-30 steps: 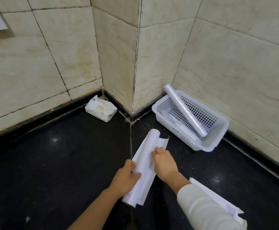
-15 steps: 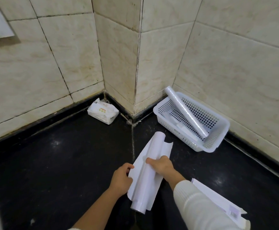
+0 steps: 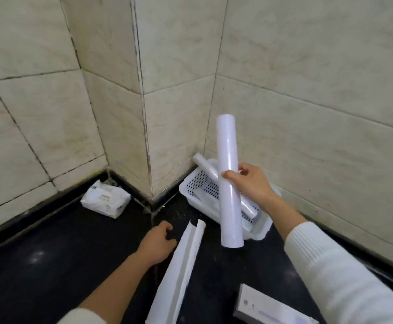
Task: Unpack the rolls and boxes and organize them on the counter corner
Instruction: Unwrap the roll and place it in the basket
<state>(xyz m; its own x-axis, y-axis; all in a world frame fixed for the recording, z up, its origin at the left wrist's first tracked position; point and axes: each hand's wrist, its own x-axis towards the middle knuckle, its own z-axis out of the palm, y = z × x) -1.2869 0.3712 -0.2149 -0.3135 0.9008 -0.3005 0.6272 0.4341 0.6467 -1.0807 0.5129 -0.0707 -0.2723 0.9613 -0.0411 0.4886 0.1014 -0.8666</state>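
Right grip (image 3: pixel 249 185) is wrapped around a white roll (image 3: pixel 228 183), thumb on the near side, fingers curled behind, holding it nearly upright in the air over the near edge of the basket (image 3: pixel 264 230). My left grip (image 3: pixel 158 244) sits low on the black bench (image 3: pixel 50 265), fingers loosely curled, holding nothing, just beside the opened white box (image 3: pixel 179 272) that lies flat with its long trough facing up. Inside the basket I see a second roll (image 3: pixel 206 168), tilted, its top end leaning out over the back rim toward the wall corner, plus something flat and white under it that I can't make out. A soft white pack (image 3: pixel 105 198) lies against the left wall, well apart from the basket. Another box (image 3: pixel 268 307) lies at the bottom right, partly under my right sleeve (image 3: pixel 345 281).
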